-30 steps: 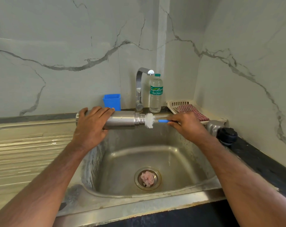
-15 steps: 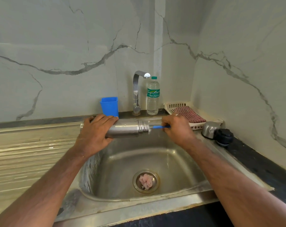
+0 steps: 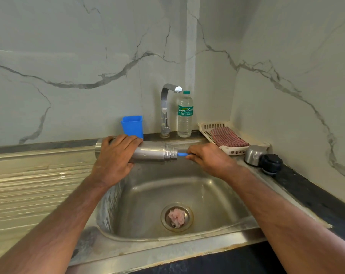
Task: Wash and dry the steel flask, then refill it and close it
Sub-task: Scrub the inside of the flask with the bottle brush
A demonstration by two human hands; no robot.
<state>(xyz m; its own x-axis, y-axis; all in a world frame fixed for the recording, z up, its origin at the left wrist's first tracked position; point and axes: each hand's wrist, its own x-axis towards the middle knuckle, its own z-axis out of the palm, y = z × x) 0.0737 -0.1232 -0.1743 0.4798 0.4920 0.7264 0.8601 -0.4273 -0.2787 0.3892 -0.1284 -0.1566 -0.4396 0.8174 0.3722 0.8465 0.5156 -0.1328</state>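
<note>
The steel flask (image 3: 154, 153) lies horizontal above the back of the sink basin (image 3: 217, 196), its open mouth pointing right. My left hand (image 3: 116, 157) grips its body from above. My right hand (image 3: 207, 158) pinches the blue handle of a bottle brush (image 3: 182, 154); the bristle head is hidden inside the flask. The flask's steel cup (image 3: 253, 154) and black stopper (image 3: 270, 164) sit on the counter at the right. A plastic water bottle (image 3: 185, 115) stands beside the tap (image 3: 165, 109).
A blue plastic cup (image 3: 132, 125) stands behind the flask. A cream basket (image 3: 209, 126) with a checked cloth (image 3: 228, 137) sits in the back right corner. A pink wad (image 3: 176, 215) lies in the drain. The ribbed drainboard (image 3: 35, 184) stretches left.
The white bristle head, outside the flask mouth a second ago, has slid into the flask. My right hand moved left toward the mouth.
</note>
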